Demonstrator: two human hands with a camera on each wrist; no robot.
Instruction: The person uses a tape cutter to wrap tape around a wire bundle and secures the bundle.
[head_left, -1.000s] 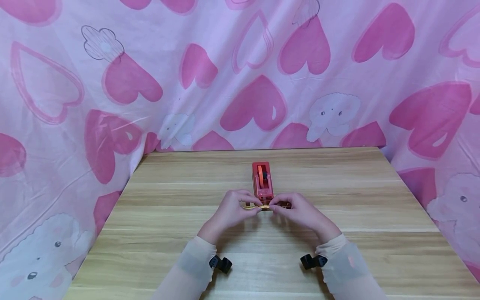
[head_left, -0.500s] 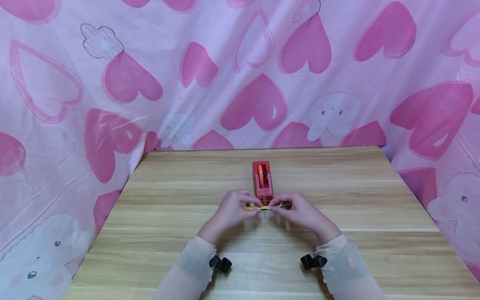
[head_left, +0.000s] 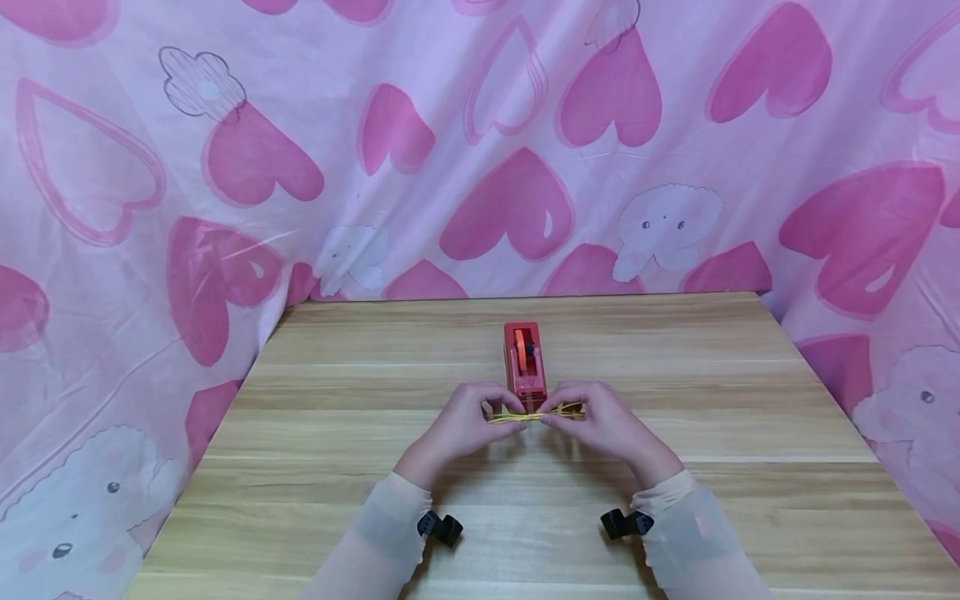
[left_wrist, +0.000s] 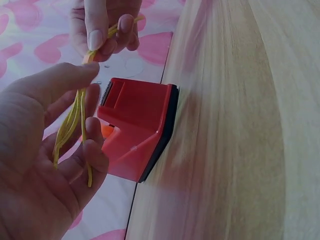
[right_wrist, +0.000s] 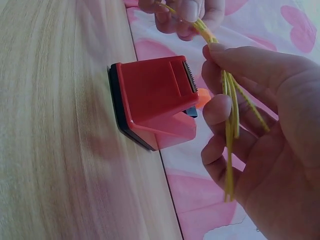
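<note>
A thin bundle of yellow cord stretches between both hands, in front of the red tape dispenser. My left hand pinches one side of it between thumb and fingers; my right hand pinches the other. The fingertips nearly meet at the middle, where an orange-tinted band wraps the strands in the right wrist view. Loops and loose ends of the cord hang across the left palm in the left wrist view. Similar strands spread along the right palm. The dispenser's serrated blade faces the hands.
The dispenser holds an orange-cored roll and stands on a wood-grain table. A pink curtain with hearts and cartoon animals hangs behind and at both sides. Small black cameras are strapped to the wrists.
The cord's strands have shifted and fan out more beside the right fingers. Both hands have stayed almost in place, moving only slightly at the fingers. The dispenser has not moved.
</note>
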